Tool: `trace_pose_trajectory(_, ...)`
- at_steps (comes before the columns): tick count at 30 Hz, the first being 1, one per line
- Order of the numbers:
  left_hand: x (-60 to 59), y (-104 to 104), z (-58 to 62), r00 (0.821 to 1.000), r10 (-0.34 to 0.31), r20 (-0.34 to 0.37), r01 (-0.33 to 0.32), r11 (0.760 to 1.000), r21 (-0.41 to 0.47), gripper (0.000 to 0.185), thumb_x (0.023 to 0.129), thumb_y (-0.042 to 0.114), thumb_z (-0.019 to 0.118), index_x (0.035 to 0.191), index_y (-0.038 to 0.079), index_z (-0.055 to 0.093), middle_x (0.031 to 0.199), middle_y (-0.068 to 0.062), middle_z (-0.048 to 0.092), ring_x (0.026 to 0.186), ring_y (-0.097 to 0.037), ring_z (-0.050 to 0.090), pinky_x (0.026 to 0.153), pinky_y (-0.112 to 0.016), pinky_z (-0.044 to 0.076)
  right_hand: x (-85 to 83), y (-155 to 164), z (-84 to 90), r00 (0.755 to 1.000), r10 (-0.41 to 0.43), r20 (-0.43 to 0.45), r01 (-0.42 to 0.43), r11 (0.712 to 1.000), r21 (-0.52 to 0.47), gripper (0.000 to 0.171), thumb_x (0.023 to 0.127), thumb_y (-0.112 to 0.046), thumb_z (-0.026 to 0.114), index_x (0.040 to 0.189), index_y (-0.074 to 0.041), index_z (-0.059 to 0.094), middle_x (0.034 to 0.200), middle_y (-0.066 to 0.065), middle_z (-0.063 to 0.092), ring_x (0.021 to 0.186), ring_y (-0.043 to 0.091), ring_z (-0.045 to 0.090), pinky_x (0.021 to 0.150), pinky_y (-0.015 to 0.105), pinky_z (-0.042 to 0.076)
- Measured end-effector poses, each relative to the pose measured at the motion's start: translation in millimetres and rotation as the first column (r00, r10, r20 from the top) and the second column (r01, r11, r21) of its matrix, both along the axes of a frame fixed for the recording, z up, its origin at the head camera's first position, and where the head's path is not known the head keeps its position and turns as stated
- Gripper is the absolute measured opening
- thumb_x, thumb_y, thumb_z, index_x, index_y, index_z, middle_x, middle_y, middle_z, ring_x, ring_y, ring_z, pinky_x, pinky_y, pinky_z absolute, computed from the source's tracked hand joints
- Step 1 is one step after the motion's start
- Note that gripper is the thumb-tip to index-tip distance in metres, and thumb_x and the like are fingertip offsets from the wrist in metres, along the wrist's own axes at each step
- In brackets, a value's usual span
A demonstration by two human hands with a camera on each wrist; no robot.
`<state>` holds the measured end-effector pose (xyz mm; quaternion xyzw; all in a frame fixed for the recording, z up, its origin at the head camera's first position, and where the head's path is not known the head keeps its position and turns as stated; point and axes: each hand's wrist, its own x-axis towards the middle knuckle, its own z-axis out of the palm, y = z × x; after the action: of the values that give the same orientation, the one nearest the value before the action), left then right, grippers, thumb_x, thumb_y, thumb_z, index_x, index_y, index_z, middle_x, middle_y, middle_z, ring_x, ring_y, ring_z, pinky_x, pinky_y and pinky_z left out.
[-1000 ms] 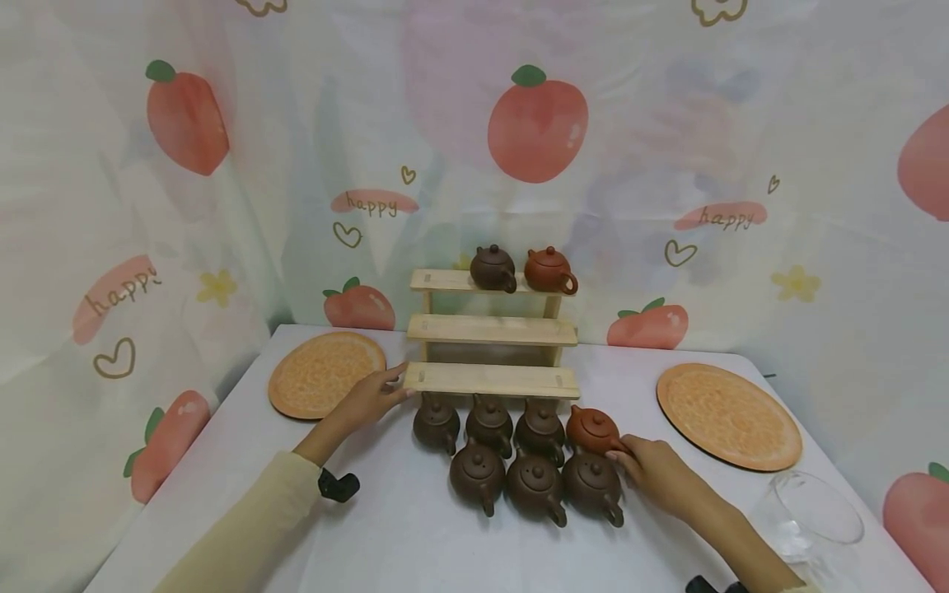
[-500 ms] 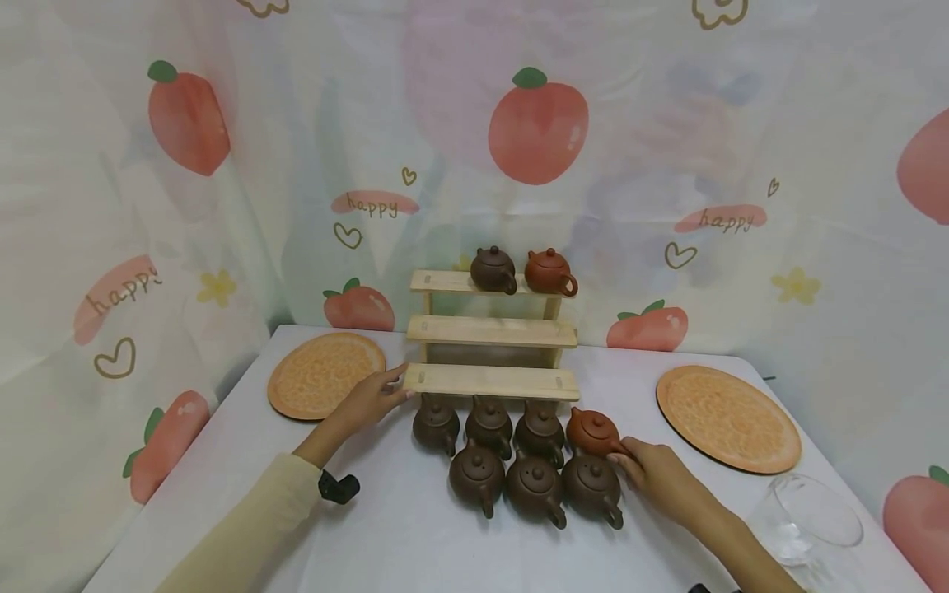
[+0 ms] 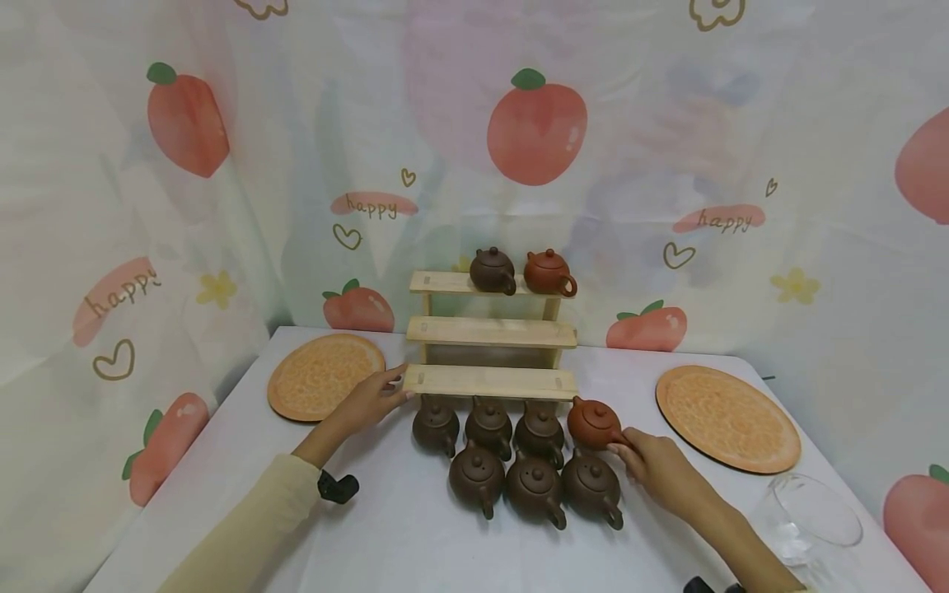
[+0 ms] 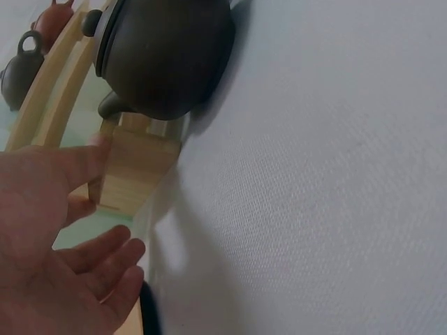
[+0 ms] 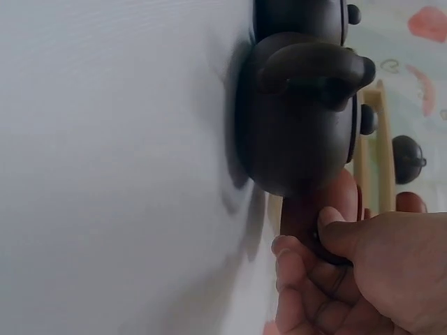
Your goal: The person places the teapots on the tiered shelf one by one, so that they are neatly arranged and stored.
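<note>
A reddish-brown teapot (image 3: 591, 421) stands at the right end of the back row of teapots, just in front of the wooden stepped rack (image 3: 491, 380). My right hand (image 3: 621, 447) pinches its handle; the right wrist view shows my fingers (image 5: 307, 276) curled round that handle behind a dark teapot (image 5: 297, 118). My left hand (image 3: 395, 389) rests with straight fingers against the left end of the rack's lowest step. In the left wrist view the thumb (image 4: 84, 157) touches the wood (image 4: 136, 164) below another dark teapot (image 4: 164, 56).
Several dark brown teapots (image 3: 535, 486) stand in two rows on the white table. A dark teapot (image 3: 493, 270) and a reddish one (image 3: 549, 273) sit on the rack's top step. Round orange mats (image 3: 324, 375) (image 3: 726, 417) lie left and right. A glass cup (image 3: 814, 515) lies near right.
The reddish-brown teapot has shifted slightly up and back toward the rack with my right hand on its handle. The left hand has not moved.
</note>
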<state>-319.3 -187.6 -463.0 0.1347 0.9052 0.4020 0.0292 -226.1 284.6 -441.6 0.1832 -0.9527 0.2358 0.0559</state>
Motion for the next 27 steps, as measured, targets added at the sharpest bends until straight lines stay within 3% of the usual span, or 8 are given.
trace_pose_trajectory(11, -1.3, -1.3, -0.5, 1.000, -0.008, 0.000, 0.008, 1.000, 0.017, 0.068, 0.108, 0.032, 0.064, 0.163, 0.002, 0.037, 0.162, -0.025, 0.045, 0.140, -0.047, 0.054, 0.108, -0.057, 0.052, -3.9, -10.6, 26.3, 0.997, 0.009, 0.083, -0.010, 1.000, 0.011, 0.014, 0.107, -0.017, 0.064, 0.099, -0.005, 0.065, 0.069, -0.003, 0.059, 0.061, 0.009, 0.049, 0.054, 0.023, 0.043)
trace_pose_trajectory(27, 0.7, 0.3, 1.1, 1.000, 0.006, 0.021, -0.006, 1.000, 0.020, 0.067, 0.108, 0.031, 0.064, 0.164, 0.005, 0.037, 0.162, -0.023, 0.045, 0.141, -0.045, 0.053, 0.109, -0.056, 0.052, -18.9, -50.1, 53.1, 0.996, 0.081, 0.030, -0.080, 0.996, -0.044, 0.013, 0.106, -0.014, 0.064, 0.095, -0.008, 0.063, 0.069, 0.001, 0.061, 0.062, 0.011, 0.051, 0.055, 0.024, 0.043)
